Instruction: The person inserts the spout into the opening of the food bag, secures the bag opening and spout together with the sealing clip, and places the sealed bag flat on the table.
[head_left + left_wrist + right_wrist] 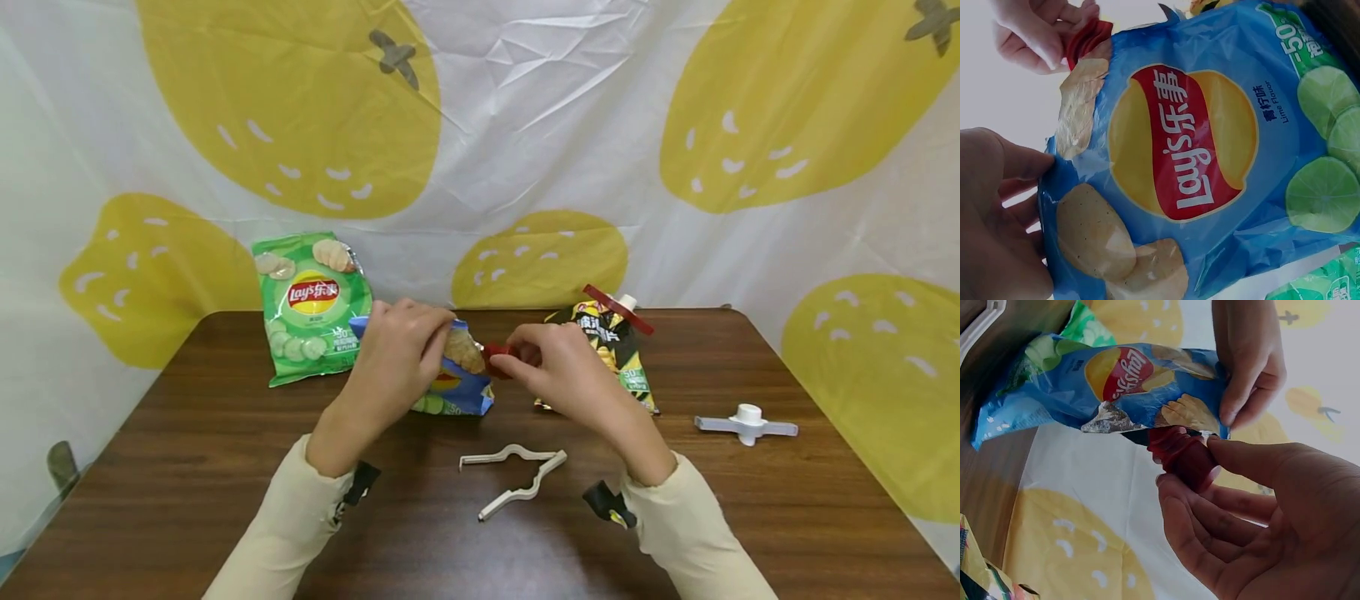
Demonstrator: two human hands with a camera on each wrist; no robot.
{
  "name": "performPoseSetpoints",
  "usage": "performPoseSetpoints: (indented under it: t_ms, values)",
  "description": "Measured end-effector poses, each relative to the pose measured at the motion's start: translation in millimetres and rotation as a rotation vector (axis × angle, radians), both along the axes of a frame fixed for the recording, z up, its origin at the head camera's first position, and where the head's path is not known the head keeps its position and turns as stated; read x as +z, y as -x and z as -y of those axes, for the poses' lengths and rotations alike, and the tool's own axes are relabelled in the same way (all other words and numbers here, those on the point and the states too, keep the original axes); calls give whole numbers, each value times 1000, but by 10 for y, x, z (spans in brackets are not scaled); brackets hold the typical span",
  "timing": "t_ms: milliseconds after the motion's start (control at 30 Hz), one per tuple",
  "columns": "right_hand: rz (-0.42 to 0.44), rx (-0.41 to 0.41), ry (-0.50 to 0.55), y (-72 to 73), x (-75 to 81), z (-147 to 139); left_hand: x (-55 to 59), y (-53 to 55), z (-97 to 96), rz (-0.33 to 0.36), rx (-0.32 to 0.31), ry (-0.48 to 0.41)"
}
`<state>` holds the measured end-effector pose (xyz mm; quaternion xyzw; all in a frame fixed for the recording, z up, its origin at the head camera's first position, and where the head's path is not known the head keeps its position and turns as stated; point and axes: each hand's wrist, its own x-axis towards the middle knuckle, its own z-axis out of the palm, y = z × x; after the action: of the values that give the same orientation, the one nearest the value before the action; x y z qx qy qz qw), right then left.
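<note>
2 hands meet at 1 blue chip bag (468,393), which is tilted above or on the table (420,533), printed front toward the person; I cannot tell whether its base touches. The left hand (405,350) grips the top edge, its fingers clamped on the film. The right hand (558,362) pinches 1 ribbed red piece (1188,459) between thumb and fingers, further along that edge, just beside a crinkled silver patch (1107,419). From the right fingers, then, the bag lies to the left, with the red piece in between; the right hand is the nearer to that patch. What matters most, I judge, is the red piece's long axis: it slants across the bag's edge instead of running along it. Whether its end sits inside is hidden.
</note>
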<state>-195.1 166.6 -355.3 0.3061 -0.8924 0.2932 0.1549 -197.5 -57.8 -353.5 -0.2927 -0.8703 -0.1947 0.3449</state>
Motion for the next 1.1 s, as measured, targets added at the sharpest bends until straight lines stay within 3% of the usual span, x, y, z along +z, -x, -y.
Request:
performPoseSetpoints:
  t_ms: [333, 467, 633, 800, 1100]
  values:
    - [78, 74, 72, 14, 12, -45, 28, -8, -4, -25, 47, -71]
    - [119, 97, 106, 53, -23, -20, 20, -22, -32, -2, 10, -53]
    - [106, 79, 134, 88, -64, 22, 21, -36, -62, 7, -56, -58]
    - [86, 63, 145, 118, -94, 16, 38, -35, -47, 8, -55, -64]
    - [271, 194, 248, 163, -171, -2, -2, -66, -31, 80, -92, 129]
